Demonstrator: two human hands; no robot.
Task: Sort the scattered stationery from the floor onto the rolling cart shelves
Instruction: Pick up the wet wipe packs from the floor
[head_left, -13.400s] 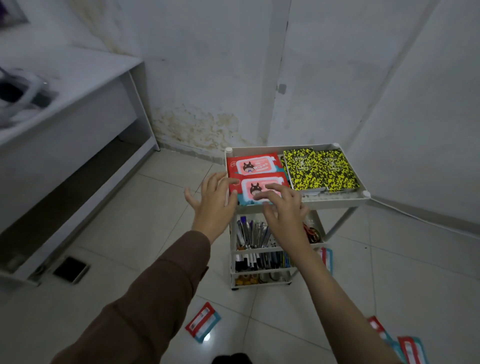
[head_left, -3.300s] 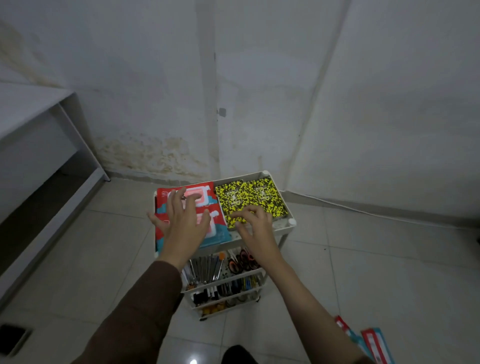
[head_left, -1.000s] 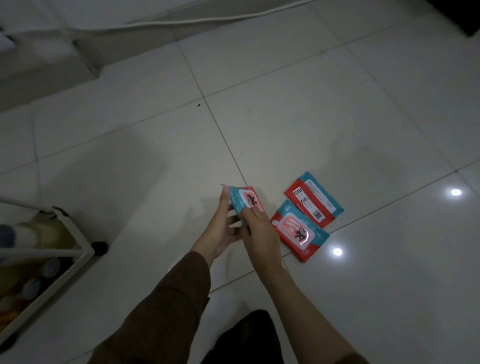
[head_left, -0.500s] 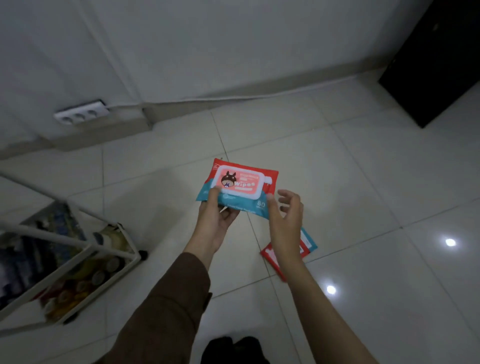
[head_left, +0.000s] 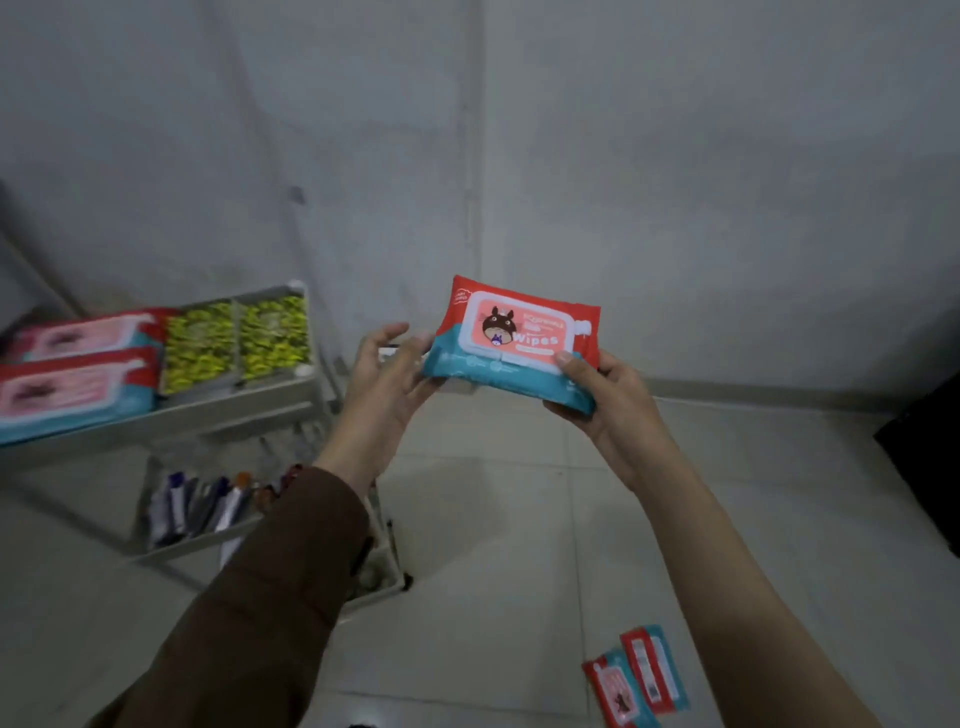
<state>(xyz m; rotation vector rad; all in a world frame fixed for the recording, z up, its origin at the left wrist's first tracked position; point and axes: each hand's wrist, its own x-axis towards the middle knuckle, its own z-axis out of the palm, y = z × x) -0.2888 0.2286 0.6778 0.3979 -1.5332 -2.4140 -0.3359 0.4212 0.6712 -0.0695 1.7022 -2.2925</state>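
wipes pack (head_left: 511, 340) up in front of me, held in the air between both hands, off the floor and to the right of the cart (head_left: 234, 410). long axis runs left to right, tipped a little down toward the right; printed lid faces me, red edge up, teal edge down. my left hand (head_left: 384, 382) cups its left end, fingers loosely curled under it. my right hand (head_left: 605, 402) pinches the lower right corner, thumb on the front, fingers behind. cart top shelf carries two more wipes packs (head_left: 78, 374) and yellow speckled notebooks (head_left: 239, 340); pens (head_left: 208, 501) on the shelf below. two packs (head_left: 636, 675) lie on the floor tiles near my right forearm
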